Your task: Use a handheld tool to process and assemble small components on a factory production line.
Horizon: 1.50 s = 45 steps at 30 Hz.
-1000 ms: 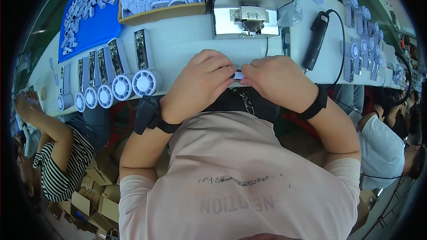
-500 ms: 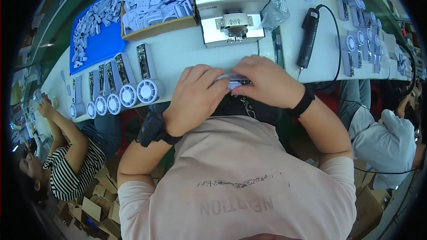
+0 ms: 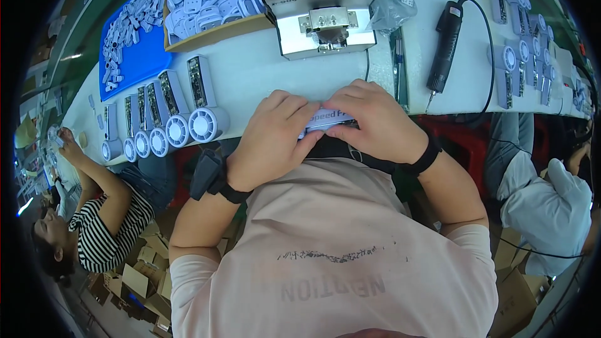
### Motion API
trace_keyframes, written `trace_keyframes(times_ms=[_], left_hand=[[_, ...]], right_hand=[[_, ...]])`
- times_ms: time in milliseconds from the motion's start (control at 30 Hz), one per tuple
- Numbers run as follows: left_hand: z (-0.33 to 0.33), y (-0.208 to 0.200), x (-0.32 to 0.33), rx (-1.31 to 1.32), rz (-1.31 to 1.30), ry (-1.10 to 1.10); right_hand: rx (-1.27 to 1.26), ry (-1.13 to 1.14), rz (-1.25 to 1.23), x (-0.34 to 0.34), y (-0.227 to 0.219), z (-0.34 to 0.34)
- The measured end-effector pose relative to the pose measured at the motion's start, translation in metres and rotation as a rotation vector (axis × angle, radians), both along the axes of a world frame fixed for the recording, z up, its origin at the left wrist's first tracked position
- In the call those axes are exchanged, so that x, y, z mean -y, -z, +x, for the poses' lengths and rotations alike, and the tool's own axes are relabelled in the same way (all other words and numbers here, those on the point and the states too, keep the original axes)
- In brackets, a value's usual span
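At the near edge of the bench, my left hand (image 3: 275, 134) and my right hand (image 3: 369, 125) both grip a lavender plastic fan handle (image 3: 327, 117) with dark printing on its face. Thumbs press it from below while the curled fingers cover both its ends. A dark inner part shows along its lower side near my right thumb. To the left of my hands stands a row of handheld fans, the nearest handheld fan (image 3: 205, 103) with its round vented head toward me and a circuit board exposed in the handle.
A silver machine (image 3: 328, 15) stands ahead, with a carton (image 3: 219, 34) of lavender covers and a blue tray (image 3: 147, 59) of small parts to its left. On the right lie a black electric screwdriver (image 3: 446, 47) and more fans (image 3: 506, 62). Co-workers sit at both sides.
The fan handle has turned so its printed face now shows between my hands. My fingers have shifted along it, and the whole view has moved slightly.
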<state>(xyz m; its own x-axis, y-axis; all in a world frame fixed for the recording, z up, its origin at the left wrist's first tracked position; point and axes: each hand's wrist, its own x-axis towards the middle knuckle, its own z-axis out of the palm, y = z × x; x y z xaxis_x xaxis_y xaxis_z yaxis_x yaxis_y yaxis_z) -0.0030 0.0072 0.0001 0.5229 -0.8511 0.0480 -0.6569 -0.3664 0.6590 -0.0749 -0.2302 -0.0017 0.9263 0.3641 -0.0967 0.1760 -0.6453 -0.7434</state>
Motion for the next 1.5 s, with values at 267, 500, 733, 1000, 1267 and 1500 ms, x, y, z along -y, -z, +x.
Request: trace_keyframes(times_ms=[267, 500, 733, 1000, 1267, 1500], left_hand=[[0.014, -0.003, 0.003, 0.016, 0.058, 0.074], [0.008, -0.006, -0.005, 0.154, 0.069, 0.031], [0.010, -0.005, -0.001, 0.206, 0.089, 0.052], [0.048, -0.094, -0.175, 0.279, -0.075, -0.556], [0.137, -0.054, -0.422, 0.676, 0.396, -1.207], [0.167, 0.009, -0.486, 0.044, 0.416, -1.214]], right_hand=[[0.066, 0.037, 0.034, 0.000, 0.004, -0.002], [0.211, -0.010, -0.108, -0.012, -0.005, 0.002], [0.031, -0.007, -0.100, -0.005, -0.018, 0.004], [0.025, 0.131, 0.058, -0.045, -0.073, 0.026], [0.420, -0.251, -0.187, -0.157, -0.019, 0.124], [0.573, -0.336, -0.421, -0.178, -0.003, 0.146]])
